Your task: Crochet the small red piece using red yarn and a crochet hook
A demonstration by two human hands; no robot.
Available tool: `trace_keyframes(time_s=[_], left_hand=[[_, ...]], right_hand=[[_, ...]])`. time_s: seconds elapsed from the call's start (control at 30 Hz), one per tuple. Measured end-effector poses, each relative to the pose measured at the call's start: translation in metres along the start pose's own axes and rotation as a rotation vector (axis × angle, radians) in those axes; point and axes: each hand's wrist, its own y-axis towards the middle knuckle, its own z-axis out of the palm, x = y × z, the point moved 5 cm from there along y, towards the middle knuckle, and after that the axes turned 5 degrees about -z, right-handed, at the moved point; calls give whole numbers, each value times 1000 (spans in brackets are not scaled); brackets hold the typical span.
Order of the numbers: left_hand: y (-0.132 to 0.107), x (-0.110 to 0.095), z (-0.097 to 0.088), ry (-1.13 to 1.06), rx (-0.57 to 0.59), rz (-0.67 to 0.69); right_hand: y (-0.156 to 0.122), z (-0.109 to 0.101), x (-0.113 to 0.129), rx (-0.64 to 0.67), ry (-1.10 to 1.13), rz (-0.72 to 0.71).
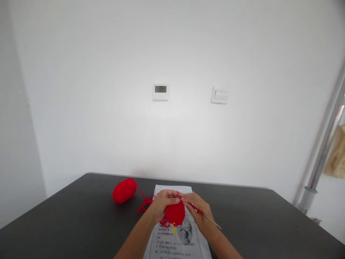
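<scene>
In the head view, a dark tabletop (81, 223) is seen below a white wall. Both hands are raised just above a printed sheet (172, 244) that lies flat on the tabletop, at the near middle. The left hand (163, 205) is closed, its fingers pinched on the upper edge of a round red crochet piece (175, 214), which hangs below the fingertips and covers part of the sheet. The right hand (201, 212) is closed around a crochet hook (205, 215), whose red-handled end is pointed at the top of the piece, where the two hands meet; its thin metal shaft is seen jutting out to the right past the wrist. A strand of red yarn (144, 205) is run in loose loops from the left hand across the tabletop to a red yarn ball (124, 190), which rests to the left of the sheet, well apart from the hands.

On the wall, a small control panel (160, 91) and a light switch (220, 95) are mounted.
</scene>
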Motion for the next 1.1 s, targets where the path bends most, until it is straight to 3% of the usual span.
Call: trace_keyframes(time_s=[0.3, 0.6, 1.1], left_hand=[[-2, -9, 3, 68, 25, 90], [-3, -10, 0, 113, 9, 85], [1, -4, -8, 145, -56, 67]], right_hand=[[-3, -3, -8, -108, 90, 142], [-3, -3, -14, -142, 162, 193], [0, -3, -27, -79, 267, 400]])
